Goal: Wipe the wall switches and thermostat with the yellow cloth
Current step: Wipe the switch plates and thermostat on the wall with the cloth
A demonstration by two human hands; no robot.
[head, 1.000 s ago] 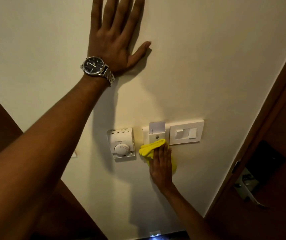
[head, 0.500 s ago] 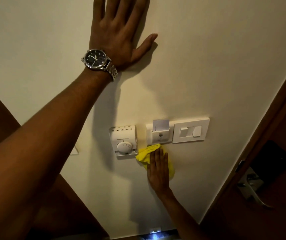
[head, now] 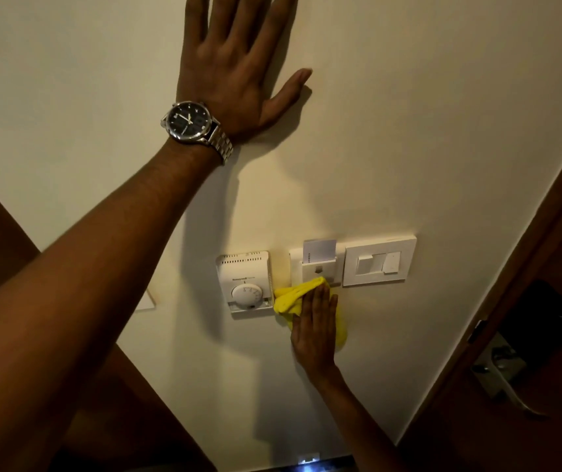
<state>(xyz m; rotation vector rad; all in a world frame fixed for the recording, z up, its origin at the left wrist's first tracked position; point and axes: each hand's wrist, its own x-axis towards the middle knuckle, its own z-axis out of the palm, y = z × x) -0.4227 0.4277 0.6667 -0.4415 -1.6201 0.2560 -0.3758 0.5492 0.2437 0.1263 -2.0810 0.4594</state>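
My right hand [head: 315,327] presses the yellow cloth [head: 291,298] flat against the cream wall. The cloth lies just below the key-card holder [head: 317,267], between it and the thermostat [head: 245,281], touching the thermostat's lower right corner. The thermostat is white with a round dial. To the right of the card holder is a white switch plate [head: 378,260] with two rockers. My left hand [head: 235,63] is spread flat on the wall high above, fingers apart, a steel watch [head: 192,122] on the wrist.
A dark wooden door with a metal lever handle [head: 501,376] stands at the right edge, its frame running diagonally. Dark wood panelling fills the lower left. A small light [head: 307,460] glows at the wall's base. Another pale plate [head: 146,301] peeks out behind my left forearm.
My right hand slid the cloth down and left from the card holder's lower part toward the thermostat's corner. My left hand stays planted on the wall.
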